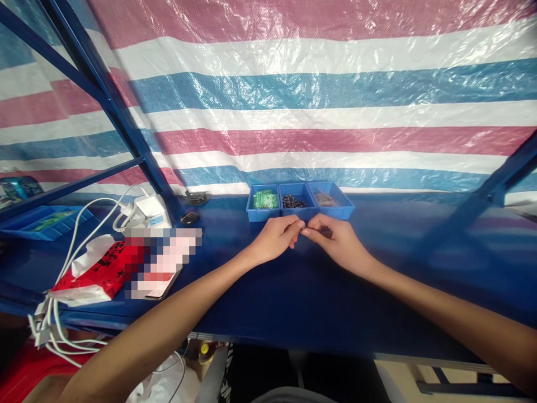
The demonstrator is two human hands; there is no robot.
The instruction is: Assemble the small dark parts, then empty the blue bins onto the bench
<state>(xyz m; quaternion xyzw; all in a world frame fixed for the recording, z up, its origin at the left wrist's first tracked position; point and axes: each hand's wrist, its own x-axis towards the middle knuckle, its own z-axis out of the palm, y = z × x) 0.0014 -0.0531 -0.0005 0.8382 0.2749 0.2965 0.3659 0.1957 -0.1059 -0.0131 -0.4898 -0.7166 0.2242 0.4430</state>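
Small part (302, 229), dark and too tiny to make out in shape, sits pinched between the fingertips of both hands, just above the blue table (293, 291) and right in front of the middle bin. The left hand (274, 239) has its fingers (293, 228) closed together on the part from one side; the right hand (335, 239) meets it from the other, fingers (310, 230) likewise clamped on it, so the two hands touch at the tips. Both forearms are bare and stretch out over the table's smooth, slightly glossy top.

Just beyond the hands stand three blue plastic bins side by side, touching: the left bin (262, 214) holds green pieces, the middle bin (294, 213) holds small dark pieces, and the right bin (340, 211) holds something brownish that cannot be told.

Farther left on the table lie a small dark oval object (189, 218), a white power adapter (151, 209) with white cables (71, 246) looping off the edge, and a red-and-white tissue pack (96, 268) with a tissue sticking out; its black writing is not readable, and part of it is blurred out. A shallow blue tray (25, 219) sits at the far left. Behind everything hangs a woven plastic tarp (319, 95) in red, white and blue stripes, crinkled and shiny, framed by blue metal bars (104, 95).
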